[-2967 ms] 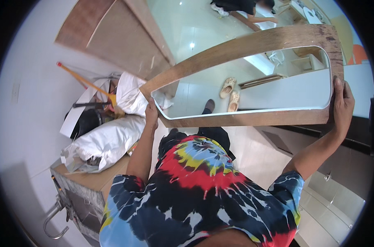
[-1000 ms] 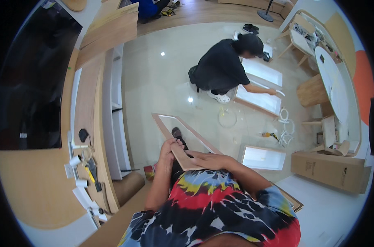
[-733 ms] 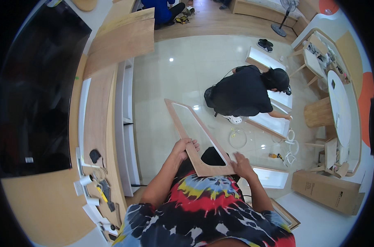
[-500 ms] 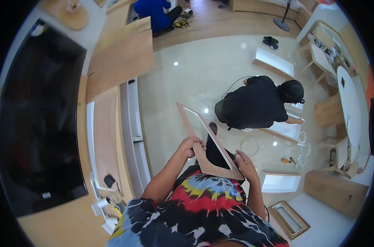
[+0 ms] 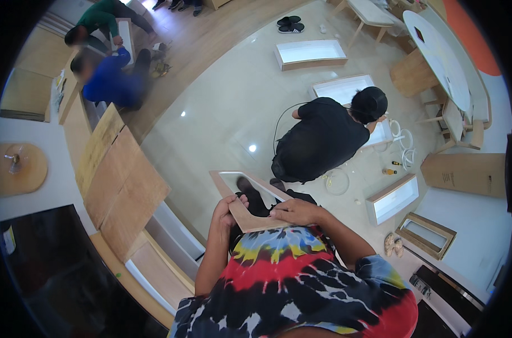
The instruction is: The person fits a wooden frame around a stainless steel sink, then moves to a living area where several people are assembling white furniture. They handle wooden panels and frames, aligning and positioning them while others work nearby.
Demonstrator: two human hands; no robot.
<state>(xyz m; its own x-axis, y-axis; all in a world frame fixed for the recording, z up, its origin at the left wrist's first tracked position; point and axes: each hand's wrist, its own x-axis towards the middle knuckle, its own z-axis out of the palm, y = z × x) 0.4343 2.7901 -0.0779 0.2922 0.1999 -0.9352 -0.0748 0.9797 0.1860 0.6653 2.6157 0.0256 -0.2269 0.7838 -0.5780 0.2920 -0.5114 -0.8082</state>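
Wooden frame (image 5: 251, 221), long axis pointing away, slightly leftward, hands (image 5: 230, 210) grasping its sides

Prob. home liv. rm: TV (image 5: 53, 270), tbl (image 5: 439, 63), slippers (image 5: 291, 28)

tiled floor (image 5: 228, 118) | white-lined boxes (image 5: 311, 52) | dark slippers (image 5: 291, 29) | beige clogs (image 5: 389, 245)

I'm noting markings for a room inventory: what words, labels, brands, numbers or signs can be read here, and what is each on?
Nothing reads clearly enough to quote.
Cardboard box: dark print on its side, too small to read.
Black screen: pale sticker near its edge, too blurred.
Wooden frame in the left hand: no lettering visible.
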